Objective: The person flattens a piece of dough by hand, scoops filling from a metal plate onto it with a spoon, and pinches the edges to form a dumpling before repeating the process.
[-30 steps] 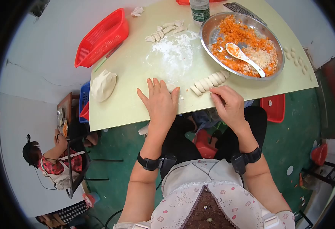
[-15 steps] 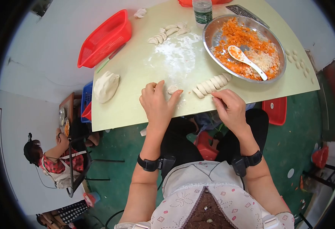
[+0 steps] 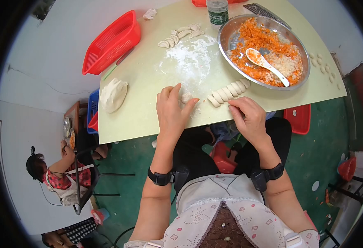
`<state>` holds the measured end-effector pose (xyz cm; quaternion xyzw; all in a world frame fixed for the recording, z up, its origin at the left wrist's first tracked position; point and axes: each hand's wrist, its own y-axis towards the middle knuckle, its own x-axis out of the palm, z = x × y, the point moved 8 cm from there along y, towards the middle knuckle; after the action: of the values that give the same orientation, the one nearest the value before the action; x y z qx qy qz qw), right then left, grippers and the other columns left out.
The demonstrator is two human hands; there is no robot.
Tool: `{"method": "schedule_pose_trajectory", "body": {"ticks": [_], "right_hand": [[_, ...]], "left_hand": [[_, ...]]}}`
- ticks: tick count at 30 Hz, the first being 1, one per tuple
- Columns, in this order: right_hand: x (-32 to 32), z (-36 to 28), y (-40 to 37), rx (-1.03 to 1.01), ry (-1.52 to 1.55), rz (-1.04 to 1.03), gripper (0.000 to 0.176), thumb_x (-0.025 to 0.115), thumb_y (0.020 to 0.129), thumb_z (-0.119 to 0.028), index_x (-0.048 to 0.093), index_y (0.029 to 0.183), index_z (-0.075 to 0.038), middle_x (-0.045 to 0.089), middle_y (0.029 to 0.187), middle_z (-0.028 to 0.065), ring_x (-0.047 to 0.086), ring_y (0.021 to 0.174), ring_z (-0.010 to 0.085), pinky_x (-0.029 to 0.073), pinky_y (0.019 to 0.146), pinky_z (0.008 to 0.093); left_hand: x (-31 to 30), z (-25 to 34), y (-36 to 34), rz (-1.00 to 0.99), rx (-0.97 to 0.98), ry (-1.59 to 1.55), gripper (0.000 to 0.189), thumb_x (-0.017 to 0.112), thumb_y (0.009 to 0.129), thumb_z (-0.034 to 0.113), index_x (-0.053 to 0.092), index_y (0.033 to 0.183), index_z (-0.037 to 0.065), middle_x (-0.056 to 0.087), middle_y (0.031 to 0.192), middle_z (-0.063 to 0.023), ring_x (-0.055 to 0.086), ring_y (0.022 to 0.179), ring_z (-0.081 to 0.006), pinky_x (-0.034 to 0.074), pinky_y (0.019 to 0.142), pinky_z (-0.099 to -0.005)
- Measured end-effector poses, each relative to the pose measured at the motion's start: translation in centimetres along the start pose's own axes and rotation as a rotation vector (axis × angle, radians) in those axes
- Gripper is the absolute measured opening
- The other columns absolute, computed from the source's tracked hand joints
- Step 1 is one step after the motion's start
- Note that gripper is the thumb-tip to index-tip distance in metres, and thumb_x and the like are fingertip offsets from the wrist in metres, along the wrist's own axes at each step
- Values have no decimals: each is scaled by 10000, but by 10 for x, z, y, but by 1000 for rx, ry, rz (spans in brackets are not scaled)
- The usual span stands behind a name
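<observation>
My left hand (image 3: 172,109) rests on the table with thumb and fingers apart around a small piece of dough (image 3: 186,97). To its right lies a white dough roll (image 3: 229,92) cut into several slices. Beside the roll's near edge is my right hand (image 3: 248,118), fingers curled and thumb and forefinger pinched together. Whatever those fingertips hold, if anything, is hidden. White flour (image 3: 189,60) is spread beyond my left hand. A large lump of dough (image 3: 113,95) sits at the left table edge.
A steel bowl (image 3: 223,53) of chopped orange and white filling holds a white spoon (image 3: 268,68). Several dumplings (image 3: 181,35), a red basket (image 3: 111,43), a knife (image 3: 117,65) and a bottle (image 3: 217,13) stand behind. Another person (image 3: 65,173) sits at left.
My left hand has shifted slightly and its fingers have drawn a little closer to the small piece of dough. My right hand stays nearly still beside the sliced roll.
</observation>
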<state>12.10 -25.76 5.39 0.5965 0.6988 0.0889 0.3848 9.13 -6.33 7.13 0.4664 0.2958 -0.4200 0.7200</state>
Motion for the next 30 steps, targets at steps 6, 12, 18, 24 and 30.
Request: {"method": "schedule_pose_trajectory", "body": {"ticks": [6,12,18,24,30], "right_hand": [[0,0,1,-11,-19,-6,76,613,718,-29,610,793,-18,589,723,99,583,671,268,456,580,340],[1,-1,0,-6,1,3,77,609,719,-25,607,795,-15,590,722,103,582,668,272,456,579,342],[-3,-2,-1,-24,9,10,80,606,721,-26,607,800,-15,592,729,106,581,672,274,456,586,343],[-3,0,-1,-31,19,15,75,609,721,-32,607,795,-18,591,735,104,579,675,274,453,584,344],[-1,-1,0,-30,1,-1,80,612,720,-39,610,798,-23,588,731,99,576,674,272,451,581,345]], "left_hand": [[25,15,-26,-254,217,201,667,578,798,363,362,1263,-63,337,1341,-243,300,1271,-345,184,986,-566],[31,14,-29,-423,156,313,643,445,883,360,236,1347,-33,221,1413,-212,192,1331,-298,64,1035,-535],[2,-2,-5,-214,-16,-338,605,409,902,359,256,1344,-25,232,1401,-234,141,1334,-342,10,1026,-562],[20,8,-33,-284,155,267,605,466,867,393,367,1260,-56,274,1389,-209,178,1321,-348,72,978,-630],[20,7,-31,-322,148,254,585,475,862,395,401,1254,-33,290,1393,-174,171,1326,-342,82,974,-637]]}}
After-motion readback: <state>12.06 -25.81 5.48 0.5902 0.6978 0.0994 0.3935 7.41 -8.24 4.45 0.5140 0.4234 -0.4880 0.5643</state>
